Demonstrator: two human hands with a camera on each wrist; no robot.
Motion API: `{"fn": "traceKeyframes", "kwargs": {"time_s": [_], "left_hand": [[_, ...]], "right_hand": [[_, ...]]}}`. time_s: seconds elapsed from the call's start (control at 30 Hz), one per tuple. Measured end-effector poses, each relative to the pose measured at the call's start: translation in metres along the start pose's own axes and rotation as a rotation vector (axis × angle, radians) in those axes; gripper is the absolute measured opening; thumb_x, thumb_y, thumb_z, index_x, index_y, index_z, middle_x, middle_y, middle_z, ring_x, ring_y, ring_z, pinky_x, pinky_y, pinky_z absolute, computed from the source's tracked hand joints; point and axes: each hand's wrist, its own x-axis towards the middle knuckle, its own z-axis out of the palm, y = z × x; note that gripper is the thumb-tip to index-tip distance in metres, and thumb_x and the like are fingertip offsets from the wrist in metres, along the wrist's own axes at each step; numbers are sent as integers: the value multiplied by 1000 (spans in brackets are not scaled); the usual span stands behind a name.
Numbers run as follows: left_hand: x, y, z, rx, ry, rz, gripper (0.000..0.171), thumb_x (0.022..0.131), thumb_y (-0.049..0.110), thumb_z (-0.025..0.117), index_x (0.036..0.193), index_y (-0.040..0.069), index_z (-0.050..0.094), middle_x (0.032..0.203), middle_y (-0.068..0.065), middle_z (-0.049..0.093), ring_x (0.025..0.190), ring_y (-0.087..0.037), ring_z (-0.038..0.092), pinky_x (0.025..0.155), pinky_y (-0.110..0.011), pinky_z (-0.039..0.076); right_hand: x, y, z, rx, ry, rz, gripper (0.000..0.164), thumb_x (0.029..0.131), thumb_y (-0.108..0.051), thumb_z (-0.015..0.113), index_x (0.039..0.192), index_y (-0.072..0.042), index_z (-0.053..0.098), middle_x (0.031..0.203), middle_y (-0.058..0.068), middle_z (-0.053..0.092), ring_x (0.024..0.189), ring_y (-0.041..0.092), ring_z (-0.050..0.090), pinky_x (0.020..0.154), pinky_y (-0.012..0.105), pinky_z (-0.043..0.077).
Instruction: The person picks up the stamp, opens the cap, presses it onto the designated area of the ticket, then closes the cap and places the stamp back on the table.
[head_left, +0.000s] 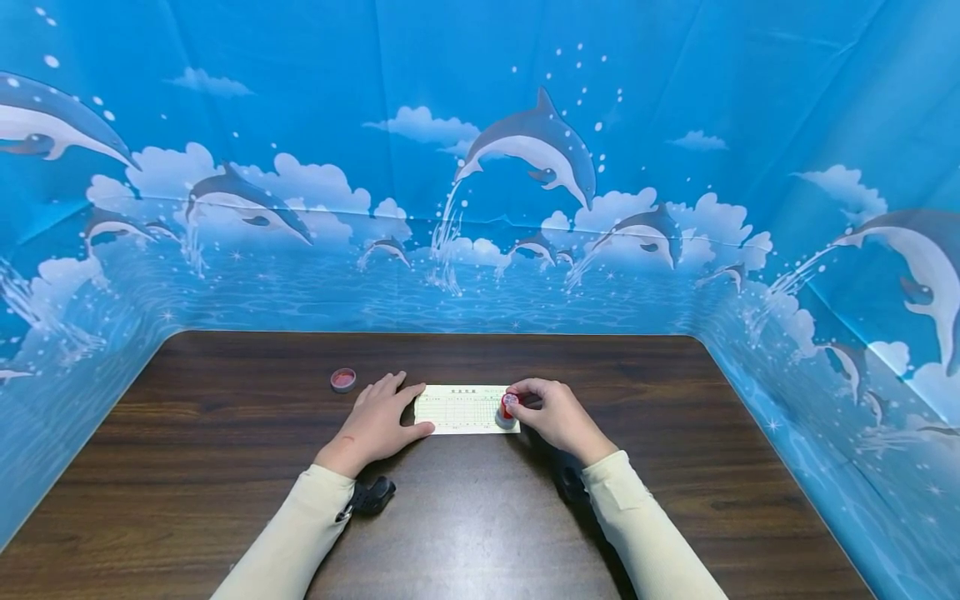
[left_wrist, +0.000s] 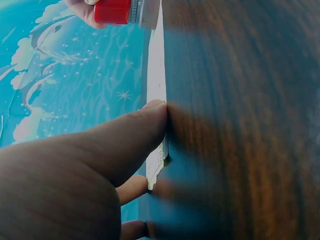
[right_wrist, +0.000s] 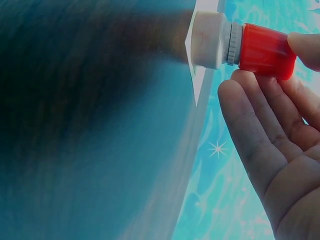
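One spread left hand touches a slip; the right hand pinches a stamp hiding some print.

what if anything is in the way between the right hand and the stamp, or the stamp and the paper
Nothing visible: the right hand holds the stamp, whose base meets the right end of the paper.

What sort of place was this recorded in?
Probably a staged indoor recording spot: a creased dolphin-print sheet hangs behind and beside a wood-grain table, where a printed paper slip lies.
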Motion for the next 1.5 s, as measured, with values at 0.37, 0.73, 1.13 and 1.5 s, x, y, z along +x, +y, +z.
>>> {"fn": "traceKeyframes", "kwargs": {"time_s": [0.37, 0.73, 1.13, 1.5], "left_hand": [[-1, 0, 1, 2, -4, 0, 74, 96, 48, 72, 155, 10, 49, 163, -27, 32, 152, -48, 25, 122, -66, 19], [2, 1, 3, 4, -5, 7, 75, 95, 49, 72, 155, 11, 49, 164, -27, 32, 153, -47, 25, 123, -65, 19], [3, 4, 1, -2, -4, 9, 75, 95, 48, 72, 155, 11, 49, 164, -26, 31, 153, -47, 24, 123, -65, 19], [3, 3, 1, -8, -10, 4, 75, 95, 49, 72, 156, 12, 48, 165, -25, 31, 154, -46, 23, 123, -65, 18]], "right_hand": [[0, 3, 1, -7, -12, -1, 16, 97, -14, 73, 112, -6, 76, 101, 2, 75, 93, 15, 71, 83, 33, 61], [-3, 4, 0, -11, 12, 19, 15, 97, -15, 75, 110, -9, 77, 101, 0, 75, 93, 15, 71, 81, 34, 61], [-4, 3, -3, -1, 28, 44, 16, 95, -14, 76, 111, -10, 77, 100, 0, 75, 91, 16, 72, 79, 35, 61], [-5, 3, -3, -12, 22, 40, 16, 95, -14, 76, 110, -9, 78, 102, 1, 75, 91, 15, 72, 79, 34, 61]]}}
